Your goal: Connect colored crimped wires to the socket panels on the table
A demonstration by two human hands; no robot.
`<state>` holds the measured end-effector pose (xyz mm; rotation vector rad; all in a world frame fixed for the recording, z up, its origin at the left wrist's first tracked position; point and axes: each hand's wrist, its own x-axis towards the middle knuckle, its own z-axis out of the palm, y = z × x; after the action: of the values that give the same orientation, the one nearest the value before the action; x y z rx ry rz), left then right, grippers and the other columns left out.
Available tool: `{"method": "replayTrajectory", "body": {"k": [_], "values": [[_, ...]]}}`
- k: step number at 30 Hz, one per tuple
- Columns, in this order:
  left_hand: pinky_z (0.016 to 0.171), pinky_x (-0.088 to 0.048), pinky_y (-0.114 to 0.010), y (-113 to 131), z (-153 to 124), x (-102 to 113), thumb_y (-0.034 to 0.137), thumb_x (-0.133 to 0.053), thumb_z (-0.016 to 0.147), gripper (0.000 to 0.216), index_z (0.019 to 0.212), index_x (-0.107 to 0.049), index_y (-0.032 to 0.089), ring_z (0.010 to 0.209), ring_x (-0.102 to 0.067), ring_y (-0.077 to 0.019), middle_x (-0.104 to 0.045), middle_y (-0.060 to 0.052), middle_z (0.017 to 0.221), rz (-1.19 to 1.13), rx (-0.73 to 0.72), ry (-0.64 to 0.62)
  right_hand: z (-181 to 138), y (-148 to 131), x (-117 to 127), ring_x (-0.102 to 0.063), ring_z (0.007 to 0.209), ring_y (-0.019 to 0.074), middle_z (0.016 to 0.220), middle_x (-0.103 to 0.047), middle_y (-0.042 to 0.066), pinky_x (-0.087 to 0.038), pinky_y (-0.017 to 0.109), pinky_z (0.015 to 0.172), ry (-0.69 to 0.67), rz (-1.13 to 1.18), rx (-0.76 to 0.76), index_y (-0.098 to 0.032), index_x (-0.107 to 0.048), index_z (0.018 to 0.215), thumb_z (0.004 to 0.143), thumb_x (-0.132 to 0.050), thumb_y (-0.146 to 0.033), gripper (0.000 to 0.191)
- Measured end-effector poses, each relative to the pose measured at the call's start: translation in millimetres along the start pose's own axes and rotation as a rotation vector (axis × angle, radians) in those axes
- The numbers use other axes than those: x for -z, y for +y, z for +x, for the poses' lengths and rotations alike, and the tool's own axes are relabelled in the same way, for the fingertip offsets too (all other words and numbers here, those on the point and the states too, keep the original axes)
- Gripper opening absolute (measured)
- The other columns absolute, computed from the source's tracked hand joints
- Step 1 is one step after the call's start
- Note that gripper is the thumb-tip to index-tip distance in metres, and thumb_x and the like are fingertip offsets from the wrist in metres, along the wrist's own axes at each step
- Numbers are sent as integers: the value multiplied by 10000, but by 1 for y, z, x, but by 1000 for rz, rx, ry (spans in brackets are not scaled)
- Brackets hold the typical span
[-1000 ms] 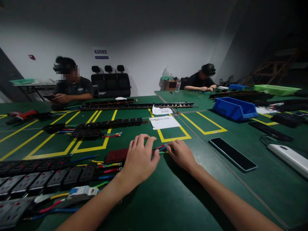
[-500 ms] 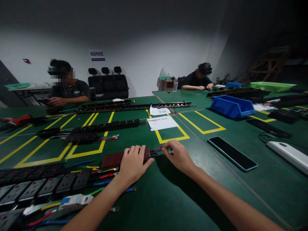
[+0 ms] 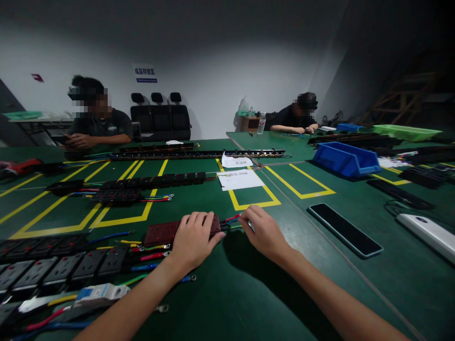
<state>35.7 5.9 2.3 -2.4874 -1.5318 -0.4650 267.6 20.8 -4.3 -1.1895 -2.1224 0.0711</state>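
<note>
A dark red socket strip lies on the green tabletop in front of me. My left hand grips it from above, fingers over its top and thumb along the near side. Red, blue and green wires come out of the strip's right end. At their tips is my right hand, thumb and forefinger pinched together on the wires; the exact pinch point is partly hidden by the fingers. To the left lie black socket strips with coloured wires ending in ring terminals.
Right of my hands lie a phone and a white power bank. A blue bin and paper sheets are farther back. Two people sit across the table, one at left, one at right.
The view has shifted slightly. Both hands keep nearly the same grip on the dark red strip and its wires.
</note>
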Motion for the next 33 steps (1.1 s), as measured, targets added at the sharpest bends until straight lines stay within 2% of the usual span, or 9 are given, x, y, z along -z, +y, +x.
{"method": "replayTrajectory", "body": {"k": [4,7,9,11,16,22,26,33], "values": [[988,-421,-503,1,0,1,566,-471,975,560,1338,-579,154,1178,-549,-331,-635,-153,1275,-2,5,21,0,7,1,-579,833,212,835,-621,51,-433,317,740,8,-58,-138,-233,-555,804,985,-492,-283,197],[983,-420,-511,3,0,2,561,-485,962,556,1318,-593,148,1155,-547,-335,-630,-155,1251,-2,10,40,-1,22,-1,-590,825,212,852,-633,40,-431,315,728,-15,-47,-253,-230,-592,894,955,-553,-340,131],[953,-435,-507,3,0,3,556,-494,951,547,1298,-605,148,1122,-549,-334,-626,-158,1217,0,14,53,-1,28,-3,-592,804,201,864,-632,31,-429,305,712,-16,-29,-280,-229,-596,938,928,-574,-316,90],[920,-447,-498,3,0,4,548,-503,941,537,1281,-613,146,1090,-548,-332,-619,-159,1184,6,12,60,-2,31,-6,-593,800,192,880,-628,27,-428,296,704,-20,-15,-290,-228,-600,971,908,-568,-264,79],[891,-449,-482,3,0,3,524,-578,897,516,1243,-621,144,1059,-542,-328,-602,-147,1138,-7,-1,84,-2,30,-10,-599,829,193,903,-622,36,-451,303,735,-27,7,-283,-229,-635,1056,896,-543,-204,186],[878,-455,-473,4,-1,4,487,-610,882,493,1232,-616,140,1060,-539,-328,-593,-149,1134,-20,3,96,0,20,-6,-613,901,204,944,-631,56,-478,320,800,19,67,-182,-222,-649,982,895,-518,-158,170],[873,-458,-468,3,0,3,494,-602,891,504,1241,-615,130,1045,-541,-322,-596,-152,1127,-4,1,84,0,12,-2,-597,939,229,945,-647,64,-482,350,830,33,-13,-173,-229,-648,944,880,-529,-145,160],[871,-469,-481,2,1,2,526,-544,925,545,1280,-613,118,1061,-549,-335,-604,-169,1149,3,3,78,1,12,0,-577,963,249,963,-686,78,-474,369,854,-106,-125,-213,-216,-726,972,873,-523,-103,253]]}}
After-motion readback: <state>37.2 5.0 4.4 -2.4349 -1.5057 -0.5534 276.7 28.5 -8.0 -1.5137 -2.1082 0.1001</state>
